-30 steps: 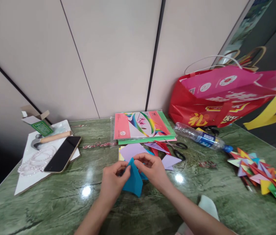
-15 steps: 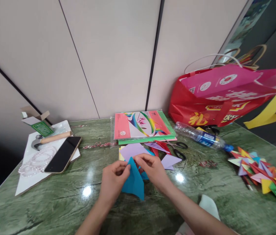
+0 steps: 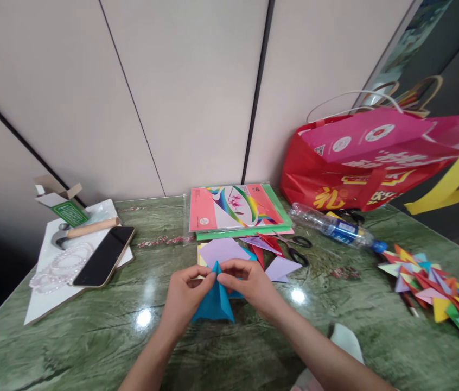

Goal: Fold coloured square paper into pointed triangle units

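Observation:
Between my two hands is a sheet of blue paper (image 3: 214,304), creased to a peak at the top with its lower part spreading downward. My left hand (image 3: 191,290) pinches the peak from the left, and my right hand (image 3: 246,279) pinches it from the right, so the fingertips nearly meet. Just beyond my fingers lies a light purple sheet (image 3: 222,250) over other coloured paper. Scissors (image 3: 298,255) with black handles and folded purple paper (image 3: 282,268) are to the right of my right hand.
Behind the loose sheets sits a pack of coloured paper (image 3: 237,209). To the right are a plastic bottle (image 3: 337,228), a red bag (image 3: 359,168) and many-coloured folded paper pieces (image 3: 445,290). A phone (image 3: 105,256), hammer (image 3: 91,228) and green-white box (image 3: 67,209) are at left.
My right fingers have come in to the paper's peak, beside the left ones. The blue paper has turned, and its lower edge now faces me more evenly.

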Tool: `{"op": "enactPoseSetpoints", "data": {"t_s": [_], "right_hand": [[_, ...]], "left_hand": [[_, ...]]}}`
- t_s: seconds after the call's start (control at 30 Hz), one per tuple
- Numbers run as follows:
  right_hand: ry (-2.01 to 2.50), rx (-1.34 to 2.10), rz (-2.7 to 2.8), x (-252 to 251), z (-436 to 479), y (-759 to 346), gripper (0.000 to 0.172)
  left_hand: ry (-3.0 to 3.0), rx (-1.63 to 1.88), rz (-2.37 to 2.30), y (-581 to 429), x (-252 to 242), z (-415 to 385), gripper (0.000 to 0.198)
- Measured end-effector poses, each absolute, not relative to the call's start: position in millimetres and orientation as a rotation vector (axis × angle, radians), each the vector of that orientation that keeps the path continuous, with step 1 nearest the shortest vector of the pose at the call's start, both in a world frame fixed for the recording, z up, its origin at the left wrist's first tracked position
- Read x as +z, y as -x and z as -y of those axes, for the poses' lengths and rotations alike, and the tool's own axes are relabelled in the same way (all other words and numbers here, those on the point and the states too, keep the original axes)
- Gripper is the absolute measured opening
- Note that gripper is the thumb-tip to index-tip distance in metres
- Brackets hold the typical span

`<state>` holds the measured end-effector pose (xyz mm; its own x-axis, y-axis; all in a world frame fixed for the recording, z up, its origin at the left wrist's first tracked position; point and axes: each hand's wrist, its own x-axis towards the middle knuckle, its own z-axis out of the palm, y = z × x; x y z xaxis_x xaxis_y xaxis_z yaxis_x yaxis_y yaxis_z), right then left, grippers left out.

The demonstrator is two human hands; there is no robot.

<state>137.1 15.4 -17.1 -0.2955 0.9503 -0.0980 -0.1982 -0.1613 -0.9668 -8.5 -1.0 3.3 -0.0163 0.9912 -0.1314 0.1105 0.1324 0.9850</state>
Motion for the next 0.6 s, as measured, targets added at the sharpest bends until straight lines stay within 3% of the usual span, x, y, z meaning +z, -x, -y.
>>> {"op": "enactPoseSetpoints", "data": {"t_s": [0.17,0.3,0.6], "right_hand": [[0.989,1.505,1.178,-20.3,-17.0,-137.0,0.028],[1.007,1.389,1.27,-19.9,-16.2,-137.4,0.021],[0.974,1.508,1.297,-18.1,-16.4,-140.3,0.021]], "left_hand": [[-1.192,1.108,-1.402,7.9,1.1,0.5,0.016],[-1.176,1.13,-1.42,7.3,-0.9,0.4,0.016],[-1.047,1.177,-1.431,9.6,-0.8,-1.3,0.021]]}}
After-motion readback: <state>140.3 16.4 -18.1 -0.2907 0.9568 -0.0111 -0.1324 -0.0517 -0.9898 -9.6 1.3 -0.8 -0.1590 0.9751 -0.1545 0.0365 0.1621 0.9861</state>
